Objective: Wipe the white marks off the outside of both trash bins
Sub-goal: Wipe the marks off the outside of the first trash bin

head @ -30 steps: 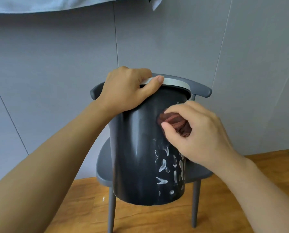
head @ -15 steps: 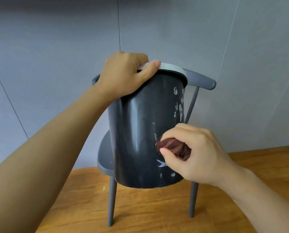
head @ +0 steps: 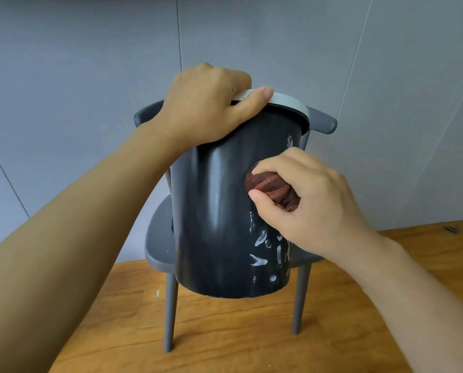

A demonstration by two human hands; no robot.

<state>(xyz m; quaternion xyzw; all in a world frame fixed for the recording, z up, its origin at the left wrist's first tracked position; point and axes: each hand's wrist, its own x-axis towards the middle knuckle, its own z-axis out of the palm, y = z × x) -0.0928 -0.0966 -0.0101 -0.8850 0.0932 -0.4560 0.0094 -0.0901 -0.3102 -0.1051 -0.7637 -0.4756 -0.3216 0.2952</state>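
Note:
A dark grey trash bin (head: pixel 214 216) with a light grey rim (head: pixel 289 102) is held up in front of a chair, tilted slightly toward me. My left hand (head: pixel 206 109) grips its rim at the top left, thumb lying along the rim. My right hand (head: pixel 305 203) holds a bunched dark red cloth (head: pixel 270 187) and presses it on the bin's right side at mid height. White marks (head: pixel 262 249) speckle the lower right of the bin, and a few white marks (head: pixel 290 141) show near the top right. Only one bin is in view.
A grey chair (head: pixel 157 246) stands right behind the bin on a wooden floor (head: pixel 225 332). A grey panelled wall (head: pixel 90 63) closes the space behind it. A small dark object (head: pixel 450 229) lies on the floor at far right.
My right hand with the cloth went down the bin's side, then came back up to mid height. The view has drifted, and the bin now sits lower in it.

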